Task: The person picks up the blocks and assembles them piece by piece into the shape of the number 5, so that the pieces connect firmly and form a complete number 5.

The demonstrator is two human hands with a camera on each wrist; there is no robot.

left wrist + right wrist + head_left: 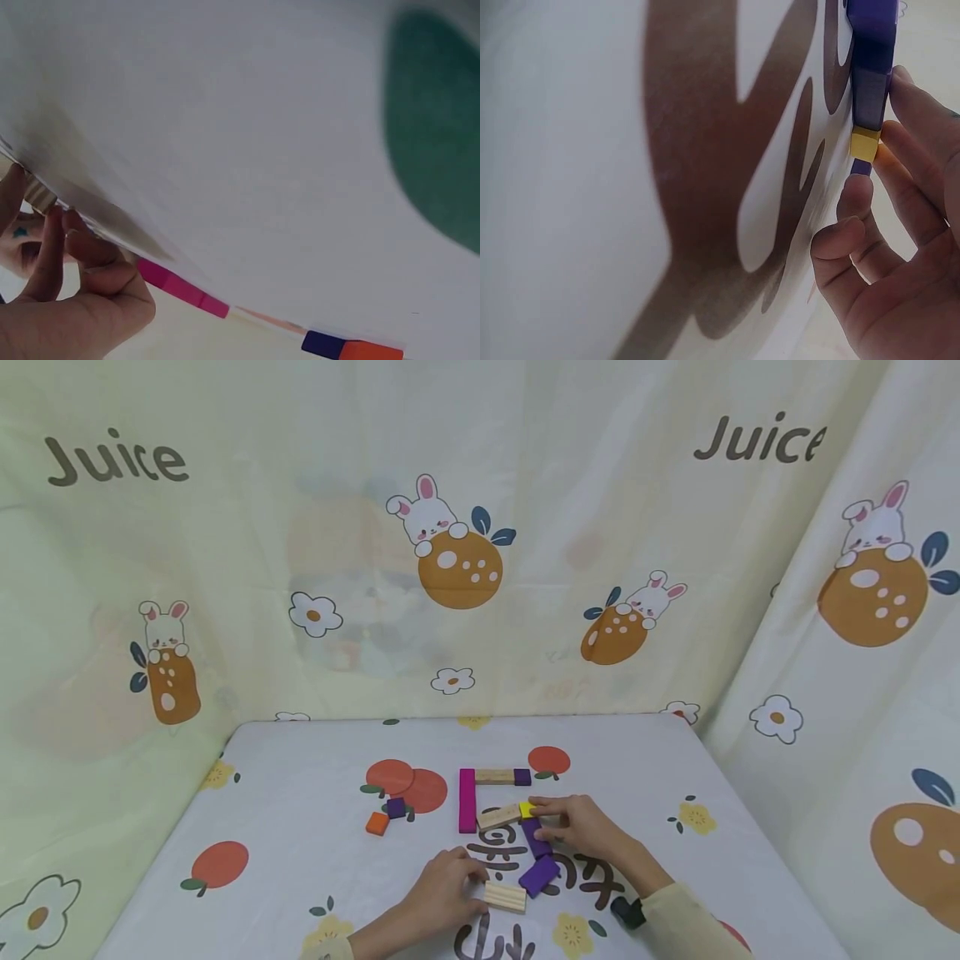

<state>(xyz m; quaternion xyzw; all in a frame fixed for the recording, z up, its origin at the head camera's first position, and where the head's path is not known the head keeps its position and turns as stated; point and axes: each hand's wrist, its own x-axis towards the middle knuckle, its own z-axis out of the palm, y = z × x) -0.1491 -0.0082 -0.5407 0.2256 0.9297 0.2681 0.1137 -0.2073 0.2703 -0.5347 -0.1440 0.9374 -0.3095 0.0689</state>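
Note:
In the head view my left hand (447, 892) pinches the left end of a plain wooden block (506, 897) near the front. The left wrist view shows that wooden block (39, 196) between the fingertips of my left hand (94, 300). My right hand (583, 828) holds a small yellow block (527, 810) with its fingertips, the thumb beside a long purple block (536, 839). From the right wrist, the yellow block (865, 144) sits against purple ones, with my right hand (900, 262) around it. Another purple block (539, 876) lies between the hands, tilted.
Behind the hands lie a magenta block (467, 800), a wooden block (495, 777) with a small purple block (522, 777) at its end, and a slanted wooden block (498, 817). Small orange (377, 823) and dark purple (396, 808) blocks lie left. A black object (627, 912) is beside the right wrist.

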